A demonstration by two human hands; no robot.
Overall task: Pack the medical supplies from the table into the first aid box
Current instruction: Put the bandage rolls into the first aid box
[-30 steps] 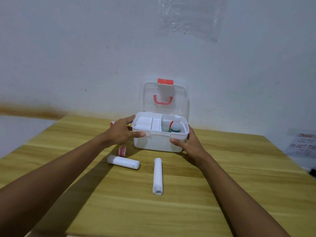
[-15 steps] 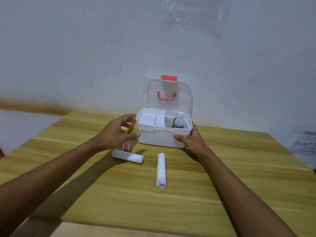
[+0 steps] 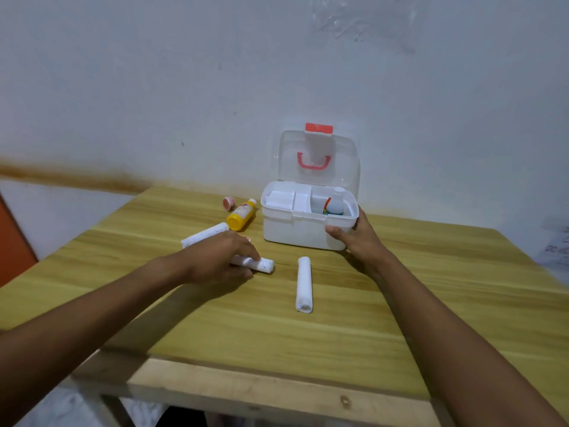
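The white first aid box (image 3: 295, 232) stands open at the back of the wooden table (image 3: 369, 322), its clear lid (image 3: 341, 161) upright. A white-capped bottle (image 3: 336, 205) stands in its right compartment. My right hand (image 3: 358, 238) grips the box's front right corner. My left hand (image 3: 221, 257) lies over a white bandage roll (image 3: 265, 265) left of the box, fingers curled on it. A second bandage roll (image 3: 204, 235) lies behind that hand, and a third bandage roll (image 3: 304, 284) lies in front of the box. A yellow bottle (image 3: 241, 214) lies on its side beside the box.
A small pink tape roll (image 3: 228, 203) sits near the table's back left edge. A small red-and-white item (image 3: 248, 239) peeks out behind my left hand. The wall rises right behind the box. The table's front edge (image 3: 246, 386) is near me.
My left hand has let go of the box's left side and moved down and left onto the bandage roll. My right hand stays on the box. The yellow bottle is now uncovered.
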